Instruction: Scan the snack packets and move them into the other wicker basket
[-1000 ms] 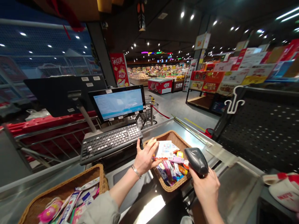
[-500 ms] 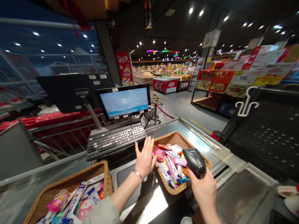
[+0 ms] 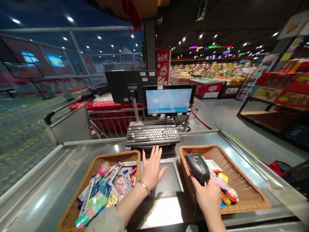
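Note:
My left hand (image 3: 152, 169) is spread flat in the air over the counter, its fingers pointing at the keyboard (image 3: 153, 133). It holds nothing and wears a silver bracelet at the wrist. Wrapped round the handle of a black barcode scanner (image 3: 198, 166) is my right hand (image 3: 209, 195), just above the left part of the right wicker basket (image 3: 251, 190). Candy packs and a red-and-white round item (image 3: 232, 195) lie in that basket, partly hidden by my hand and the scanner. The left wicker basket (image 3: 80, 180) is heaped with wrapped sweets and small toys, including a green-and-pink tube (image 3: 91, 211).
A lit monitor (image 3: 169, 101) stands behind the keyboard, with a second screen (image 3: 127, 87) turned away beside it. A dark flat panel (image 3: 167, 177) is set into the metal counter (image 3: 41, 203) between the baskets. The scanner's cable hangs down in front.
The view has swung left, so the baskets and monitor sit further right. My left hand stays spread and has shifted from the right basket's edge toward the left basket. The scanner remains in my right hand.

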The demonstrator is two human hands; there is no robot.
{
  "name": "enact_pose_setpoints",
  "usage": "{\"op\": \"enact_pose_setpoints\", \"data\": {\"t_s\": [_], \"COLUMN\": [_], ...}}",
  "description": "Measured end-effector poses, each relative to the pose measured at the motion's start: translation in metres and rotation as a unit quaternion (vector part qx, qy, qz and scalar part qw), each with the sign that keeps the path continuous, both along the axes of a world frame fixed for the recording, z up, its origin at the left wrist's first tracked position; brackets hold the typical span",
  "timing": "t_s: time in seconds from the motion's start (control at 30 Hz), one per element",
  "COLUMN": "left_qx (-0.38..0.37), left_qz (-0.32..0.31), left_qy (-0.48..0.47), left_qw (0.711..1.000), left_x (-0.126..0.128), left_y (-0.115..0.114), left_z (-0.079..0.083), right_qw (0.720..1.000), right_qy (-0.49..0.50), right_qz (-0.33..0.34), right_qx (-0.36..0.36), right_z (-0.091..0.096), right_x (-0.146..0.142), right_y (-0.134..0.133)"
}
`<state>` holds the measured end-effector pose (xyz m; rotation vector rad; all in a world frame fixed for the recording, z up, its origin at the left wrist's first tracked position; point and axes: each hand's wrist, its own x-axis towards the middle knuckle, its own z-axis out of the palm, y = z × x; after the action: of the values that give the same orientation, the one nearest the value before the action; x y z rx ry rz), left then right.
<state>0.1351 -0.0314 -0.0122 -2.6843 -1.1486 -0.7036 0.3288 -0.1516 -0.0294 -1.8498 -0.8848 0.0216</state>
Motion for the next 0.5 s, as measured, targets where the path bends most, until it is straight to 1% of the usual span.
{"op": "enact_pose_setpoints", "data": {"t_s": [0.1,0.23,0.37,0.5], "left_qx": [-0.004,-0.014,-0.034,-0.038], "left_qz": [0.032,0.077,0.109,0.136], "left_qy": [-0.002,-0.002,0.005,0.033], "left_qw": [0.999,0.997,0.993,0.989], "left_x": [-0.021,-0.049,-0.078,-0.110], "left_y": [-0.003,-0.006,-0.005,-0.002], "left_z": [-0.005,-0.010,-0.011,-0.010], "right_qw": [0.999,0.996,0.991,0.985], "right_qy": [0.001,-0.010,-0.027,-0.030], "right_qz": [0.050,0.092,0.130,0.167], "right_qx": [0.005,-0.007,-0.021,-0.024], "right_z": [-0.003,-0.003,-0.003,-0.004], "right_x": [-0.014,-0.033,-0.051,-0.066], "right_y": [0.011,0.023,0.031,0.038]}}
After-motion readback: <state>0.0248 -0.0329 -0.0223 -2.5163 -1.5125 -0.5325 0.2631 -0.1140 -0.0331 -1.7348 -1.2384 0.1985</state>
